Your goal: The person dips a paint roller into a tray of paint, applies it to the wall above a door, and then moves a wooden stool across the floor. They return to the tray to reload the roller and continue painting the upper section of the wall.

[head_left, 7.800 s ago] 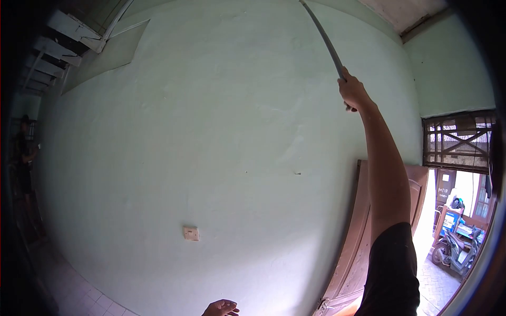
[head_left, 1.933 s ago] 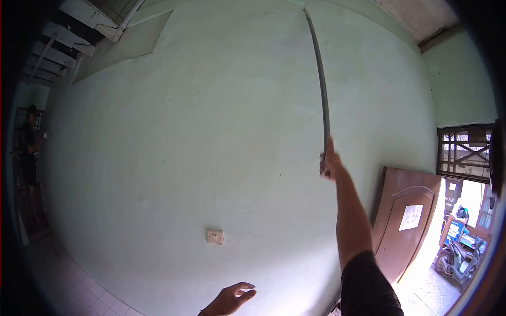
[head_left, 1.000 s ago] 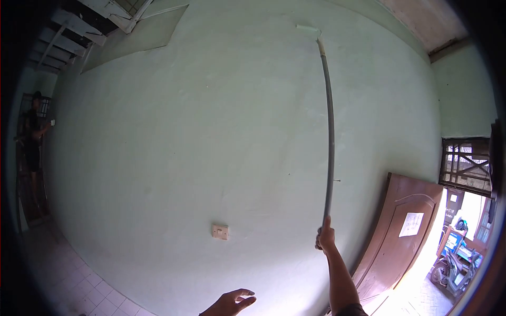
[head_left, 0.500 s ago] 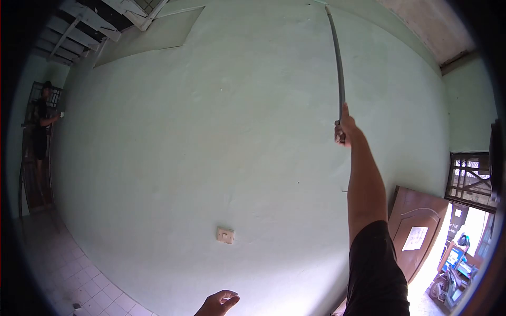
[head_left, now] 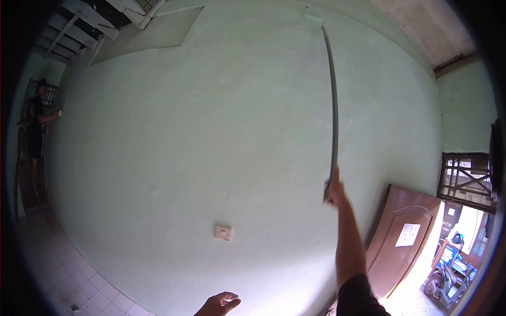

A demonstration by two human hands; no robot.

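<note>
My right hand (head_left: 333, 190) is wrapped round the lower end of a long grey pole (head_left: 334, 100), its index finger lying along the shaft. At the pole's top end a pale green roller (head_left: 314, 19) touches the upper part of the green wall (head_left: 253, 126). My left hand (head_left: 219, 304) is at the bottom edge, in front of the wall, with its fingers curved and apart and nothing visible between them.
A light switch (head_left: 223, 233) sits low on the wall. A brown door (head_left: 403, 237) stands open at the right, with a motorbike (head_left: 448, 284) outside. At far left a person (head_left: 37, 121) stands raised near the wall. Floor tiles (head_left: 89, 284) lie lower left.
My right hand has come down, and the pole and roller have moved lower with it. More of the roller shows. My left hand has hardly moved. The view has shifted slightly.
</note>
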